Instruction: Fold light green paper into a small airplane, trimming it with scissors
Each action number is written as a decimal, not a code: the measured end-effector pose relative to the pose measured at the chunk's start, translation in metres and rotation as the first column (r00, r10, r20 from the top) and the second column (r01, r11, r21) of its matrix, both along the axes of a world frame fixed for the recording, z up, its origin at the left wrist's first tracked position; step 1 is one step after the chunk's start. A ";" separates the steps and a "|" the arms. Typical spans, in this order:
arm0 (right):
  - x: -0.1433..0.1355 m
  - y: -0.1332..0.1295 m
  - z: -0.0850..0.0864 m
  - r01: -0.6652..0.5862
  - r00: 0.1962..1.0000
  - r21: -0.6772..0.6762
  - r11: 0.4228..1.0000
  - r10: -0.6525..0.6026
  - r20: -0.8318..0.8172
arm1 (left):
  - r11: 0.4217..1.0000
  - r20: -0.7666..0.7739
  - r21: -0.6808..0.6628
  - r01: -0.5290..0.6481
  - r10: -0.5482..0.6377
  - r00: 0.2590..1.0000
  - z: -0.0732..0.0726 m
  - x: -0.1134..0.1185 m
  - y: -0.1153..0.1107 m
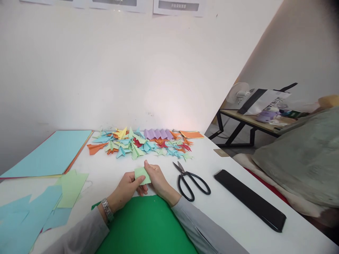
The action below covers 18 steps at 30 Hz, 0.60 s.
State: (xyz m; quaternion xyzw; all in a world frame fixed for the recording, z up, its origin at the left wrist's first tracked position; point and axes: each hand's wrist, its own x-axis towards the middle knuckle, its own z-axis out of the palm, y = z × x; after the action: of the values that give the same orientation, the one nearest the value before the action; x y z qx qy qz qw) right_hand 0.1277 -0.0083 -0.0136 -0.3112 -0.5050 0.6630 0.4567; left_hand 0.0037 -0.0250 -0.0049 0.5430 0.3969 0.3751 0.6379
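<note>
A small light green paper square (pixel 142 175) is held up between both hands, above the white table. My left hand (pixel 129 186) grips its left and lower part, the thumb lying across the front. On the other side, my right hand (pixel 156 178) pinches its right edge, thumb pointing up. Some fingers are hidden behind the paper. Just right of my right hand, black-handled scissors (pixel 187 176) lie with their blades slightly apart. Beyond the hands is a heap of small folded papers (pixel 137 146) in several colours.
Large blue sheets (pixel 55 151) lie at the back left, with loose blue and green pieces (pixel 47 201) nearer. A purple pleated paper (pixel 158 134) and orange sheets (pixel 192 134) sit by the wall. At right is a long black case (pixel 249 197); a green surface (pixel 145 225) is below the hands.
</note>
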 end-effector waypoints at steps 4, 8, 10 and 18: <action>0.002 0.001 -0.001 0.012 1.000 0.026 1.000 -0.012 0.012 | 1.000 0.033 -0.023 -0.007 0.007 0.999 -0.001 0.000 0.000; 0.005 0.000 0.002 -0.065 0.998 0.029 0.997 0.065 -0.017 | 0.999 0.090 -0.038 -0.027 0.030 0.995 -0.001 -0.001 0.000; 0.005 -0.001 0.004 -0.104 0.994 0.030 0.994 0.105 -0.020 | 0.998 0.095 -0.045 -0.039 0.043 0.995 -0.001 -0.001 0.000; 0.004 0.000 0.001 -0.066 0.998 0.050 0.997 0.066 -0.007 | 0.999 0.043 -0.017 0.027 -0.026 0.999 -0.002 -0.003 0.001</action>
State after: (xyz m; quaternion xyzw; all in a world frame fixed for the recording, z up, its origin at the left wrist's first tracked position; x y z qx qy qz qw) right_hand 0.1316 -0.0084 -0.0129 -0.2800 -0.5293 0.6663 0.4444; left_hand 0.0004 -0.0242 -0.0065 0.5344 0.3791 0.3747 0.6560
